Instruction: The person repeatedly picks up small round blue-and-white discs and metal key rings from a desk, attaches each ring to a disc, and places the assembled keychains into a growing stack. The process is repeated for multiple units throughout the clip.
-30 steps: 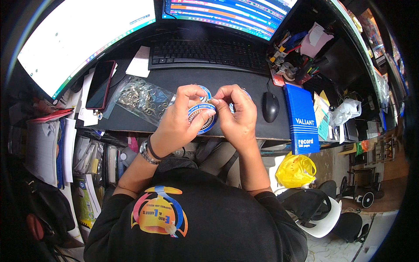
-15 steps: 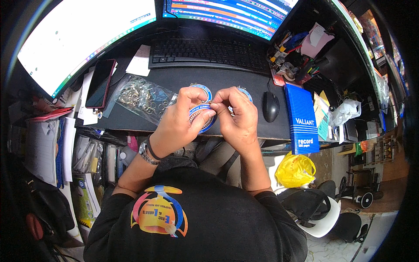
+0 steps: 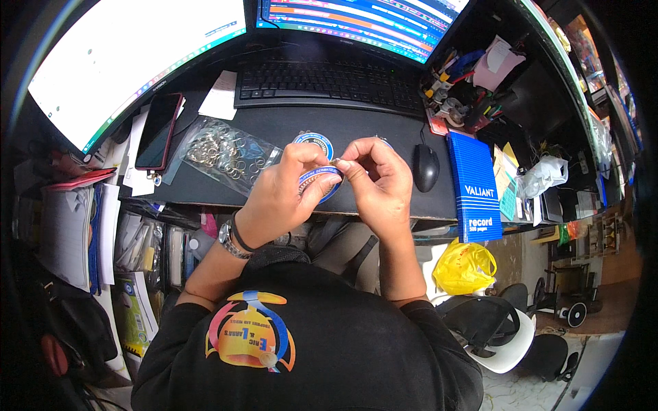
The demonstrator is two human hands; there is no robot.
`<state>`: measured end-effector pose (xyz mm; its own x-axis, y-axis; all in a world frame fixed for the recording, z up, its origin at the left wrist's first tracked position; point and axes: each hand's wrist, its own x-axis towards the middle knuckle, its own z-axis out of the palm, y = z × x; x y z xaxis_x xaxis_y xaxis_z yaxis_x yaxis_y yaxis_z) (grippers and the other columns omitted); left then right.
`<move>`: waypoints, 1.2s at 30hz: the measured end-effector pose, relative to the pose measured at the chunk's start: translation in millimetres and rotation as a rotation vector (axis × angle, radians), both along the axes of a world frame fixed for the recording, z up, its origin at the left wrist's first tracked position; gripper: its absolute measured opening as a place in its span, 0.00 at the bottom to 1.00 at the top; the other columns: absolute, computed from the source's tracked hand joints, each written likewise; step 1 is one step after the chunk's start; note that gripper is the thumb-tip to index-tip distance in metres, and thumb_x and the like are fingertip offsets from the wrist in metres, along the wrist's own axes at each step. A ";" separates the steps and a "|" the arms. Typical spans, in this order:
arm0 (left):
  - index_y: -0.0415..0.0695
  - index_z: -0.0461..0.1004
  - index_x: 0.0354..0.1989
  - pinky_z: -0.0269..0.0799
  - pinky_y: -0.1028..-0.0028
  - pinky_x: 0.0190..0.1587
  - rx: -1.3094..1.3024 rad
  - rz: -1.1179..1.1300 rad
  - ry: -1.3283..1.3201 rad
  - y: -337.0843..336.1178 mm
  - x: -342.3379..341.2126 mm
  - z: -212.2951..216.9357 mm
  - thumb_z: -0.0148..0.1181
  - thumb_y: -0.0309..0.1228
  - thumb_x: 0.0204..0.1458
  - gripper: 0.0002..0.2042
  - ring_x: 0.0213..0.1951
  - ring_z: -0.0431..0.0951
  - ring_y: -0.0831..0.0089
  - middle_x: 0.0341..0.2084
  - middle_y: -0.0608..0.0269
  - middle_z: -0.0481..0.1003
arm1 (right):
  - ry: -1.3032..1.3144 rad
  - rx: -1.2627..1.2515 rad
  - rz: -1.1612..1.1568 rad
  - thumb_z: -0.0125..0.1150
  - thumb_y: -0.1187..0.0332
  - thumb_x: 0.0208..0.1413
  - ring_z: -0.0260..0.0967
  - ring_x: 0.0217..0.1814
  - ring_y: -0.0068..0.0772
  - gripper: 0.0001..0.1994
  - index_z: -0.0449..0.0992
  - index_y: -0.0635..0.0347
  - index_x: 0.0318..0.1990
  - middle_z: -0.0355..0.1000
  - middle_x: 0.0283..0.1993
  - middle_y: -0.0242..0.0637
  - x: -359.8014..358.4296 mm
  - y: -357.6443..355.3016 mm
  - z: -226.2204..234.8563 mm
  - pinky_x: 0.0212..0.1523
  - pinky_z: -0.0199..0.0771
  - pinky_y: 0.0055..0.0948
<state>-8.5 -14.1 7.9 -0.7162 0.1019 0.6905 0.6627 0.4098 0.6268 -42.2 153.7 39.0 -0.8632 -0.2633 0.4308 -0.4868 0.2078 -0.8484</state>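
My left hand [image 3: 281,195] holds a round blue-and-white badge [image 3: 317,179] just above the front edge of the black desk mat [image 3: 373,127]. My right hand [image 3: 378,179] pinches a small metal ring at the badge's upper edge, fingertips touching those of the left hand. A second round blue-rimmed badge [image 3: 315,142] lies flat on the mat just beyond my hands. What lies under my right hand is hidden.
A clear bag of metal key rings [image 3: 229,154] lies left of my hands, with a phone [image 3: 159,130] beyond it. A black keyboard [image 3: 329,85] and two monitors stand behind. A black mouse [image 3: 425,168] and blue notebook [image 3: 474,185] lie right.
My hands have drawn slightly closer to me and closed together over the badge. The badge on the right of the mat is now covered by my right hand.
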 end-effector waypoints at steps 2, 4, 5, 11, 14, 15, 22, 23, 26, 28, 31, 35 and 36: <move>0.39 0.61 0.48 0.73 0.70 0.36 0.006 -0.006 -0.015 -0.2 0.0 1.4 0.69 0.27 0.51 0.22 0.34 0.77 0.68 0.35 0.55 0.71 | -0.003 0.002 0.001 0.62 0.83 0.53 0.68 0.34 0.14 0.05 0.74 0.65 0.34 0.71 0.32 0.28 -0.4 -0.1 0.3 0.36 0.69 0.16; 0.39 0.61 0.48 0.73 0.70 0.37 0.020 -0.020 -0.037 -0.7 -0.2 2.8 0.69 0.27 0.51 0.22 0.34 0.76 0.68 0.35 0.55 0.71 | -0.004 -0.006 -0.007 0.62 0.83 0.51 0.69 0.33 0.18 0.05 0.74 0.65 0.33 0.72 0.32 0.30 -0.4 -0.7 0.1 0.35 0.70 0.19; 0.39 0.61 0.48 0.73 0.70 0.37 0.006 -0.013 -0.030 -0.9 -0.1 3.3 0.68 0.27 0.52 0.21 0.34 0.76 0.68 0.35 0.55 0.71 | -0.003 -0.015 -0.016 0.62 0.83 0.50 0.70 0.32 0.21 0.05 0.74 0.65 0.33 0.73 0.31 0.33 -0.3 -1.1 -0.2 0.35 0.71 0.22; 0.39 0.61 0.47 0.72 0.71 0.38 0.026 -0.026 -0.051 -0.3 1.0 3.2 0.68 0.27 0.52 0.21 0.35 0.74 0.70 0.36 0.57 0.69 | 0.112 0.017 0.047 0.62 0.84 0.50 0.70 0.34 0.20 0.05 0.74 0.66 0.33 0.71 0.32 0.32 -2.7 0.7 -0.1 0.36 0.71 0.20; 0.39 0.61 0.47 0.72 0.71 0.38 0.039 -0.033 -0.040 0.5 -0.2 2.1 0.68 0.27 0.52 0.21 0.35 0.74 0.70 0.36 0.57 0.69 | 0.133 0.012 0.045 0.63 0.83 0.49 0.71 0.32 0.23 0.06 0.74 0.65 0.32 0.72 0.31 0.34 -2.4 0.8 -0.6 0.36 0.71 0.22; 0.39 0.61 0.47 0.73 0.71 0.37 0.026 -0.024 -0.029 0.8 -0.1 1.8 0.68 0.27 0.52 0.21 0.35 0.75 0.70 0.36 0.56 0.69 | 0.129 0.007 0.031 0.63 0.83 0.48 0.71 0.31 0.26 0.06 0.74 0.65 0.32 0.73 0.30 0.36 -2.0 0.3 -1.0 0.35 0.72 0.25; 0.39 0.63 0.46 0.76 0.65 0.34 -0.026 0.011 0.046 -0.5 0.7 2.1 0.66 0.28 0.54 0.18 0.32 0.82 0.55 0.33 0.53 0.76 | -0.018 -0.077 0.018 0.61 0.84 0.53 0.69 0.35 0.15 0.05 0.74 0.65 0.34 0.71 0.33 0.29 2.4 -1.2 -1.9 0.37 0.70 0.17; 0.39 0.63 0.45 0.75 0.66 0.35 -0.027 0.008 0.047 -0.4 0.8 2.2 0.67 0.27 0.53 0.18 0.33 0.80 0.58 0.34 0.54 0.74 | -0.029 -0.070 0.018 0.61 0.84 0.53 0.69 0.35 0.15 0.05 0.74 0.65 0.34 0.71 0.33 0.29 2.5 -0.7 -1.5 0.37 0.70 0.17; 0.40 0.62 0.45 0.73 0.69 0.36 -0.017 0.004 0.027 -0.3 1.2 2.3 0.69 0.26 0.50 0.20 0.34 0.76 0.66 0.35 0.57 0.70 | -0.016 -0.054 0.029 0.61 0.84 0.53 0.69 0.35 0.15 0.05 0.74 0.65 0.34 0.71 0.33 0.29 2.0 1.0 -0.3 0.37 0.70 0.17; 0.40 0.62 0.45 0.72 0.70 0.37 -0.014 0.003 0.022 -0.8 1.0 2.4 0.69 0.26 0.51 0.20 0.34 0.76 0.67 0.35 0.57 0.70 | 0.007 -0.038 0.038 0.61 0.84 0.53 0.69 0.35 0.16 0.05 0.74 0.65 0.33 0.71 0.33 0.29 1.1 2.2 0.1 0.37 0.70 0.17; 0.39 0.62 0.45 0.72 0.73 0.37 -0.034 0.004 0.043 -1.4 1.0 1.8 0.69 0.26 0.51 0.20 0.34 0.75 0.71 0.36 0.59 0.68 | 0.058 -0.006 0.059 0.61 0.84 0.53 0.69 0.35 0.16 0.05 0.73 0.65 0.33 0.71 0.33 0.30 -0.4 3.6 0.0 0.37 0.70 0.17; 0.38 0.61 0.46 0.72 0.77 0.37 0.070 -0.062 -0.053 -1.7 1.2 0.6 0.67 0.24 0.52 0.20 0.35 0.73 0.77 0.36 0.59 0.67 | 0.081 0.031 0.057 0.61 0.85 0.53 0.69 0.36 0.17 0.05 0.73 0.65 0.33 0.71 0.34 0.31 -0.4 3.9 -1.6 0.38 0.70 0.17; 0.38 0.61 0.46 0.72 0.77 0.37 0.058 -0.062 -0.041 -2.4 0.7 1.0 0.67 0.24 0.53 0.20 0.36 0.73 0.78 0.36 0.59 0.67 | 0.063 0.040 0.047 0.61 0.85 0.53 0.69 0.36 0.18 0.05 0.73 0.65 0.33 0.71 0.34 0.31 0.3 3.6 -2.2 0.38 0.70 0.18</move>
<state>-7.8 -16.5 8.9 -0.7377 0.1082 0.6664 0.6589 0.3309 0.6756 -41.9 157.3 36.8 -0.8212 -0.3211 0.4718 -0.5487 0.2171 -0.8074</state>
